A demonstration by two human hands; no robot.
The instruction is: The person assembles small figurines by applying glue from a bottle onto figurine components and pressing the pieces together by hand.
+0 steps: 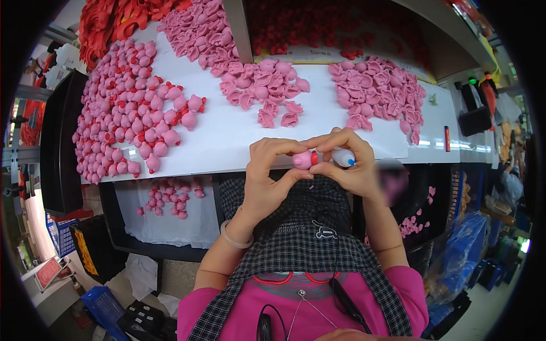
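In front of my apron, just past the table's near edge, both hands meet at a small rounded pink piece (pixel 302 160). My left hand (pixel 268 177) pinches it between thumb and fingers. A red ring-like part (pixel 314 158) sits on its right side. My right hand (pixel 359 170) is closed, thumb and index finger at that red part. Tucked in the same hand is a small white squeeze bottle (pixel 343 156), its blue tip pointing down to the right. Whether the right fingertips press the red part or only touch it, I cannot tell.
Pink pieces with red parts (pixel 122 113) cover the table's left side. Hollow pink shells (pixel 264 85) lie in the middle, more shells (pixel 378 91) at right. Red soft parts (pixel 114 28) heap at far left. Under the edge, a lined black tray (pixel 170 227) holds several pink pieces.
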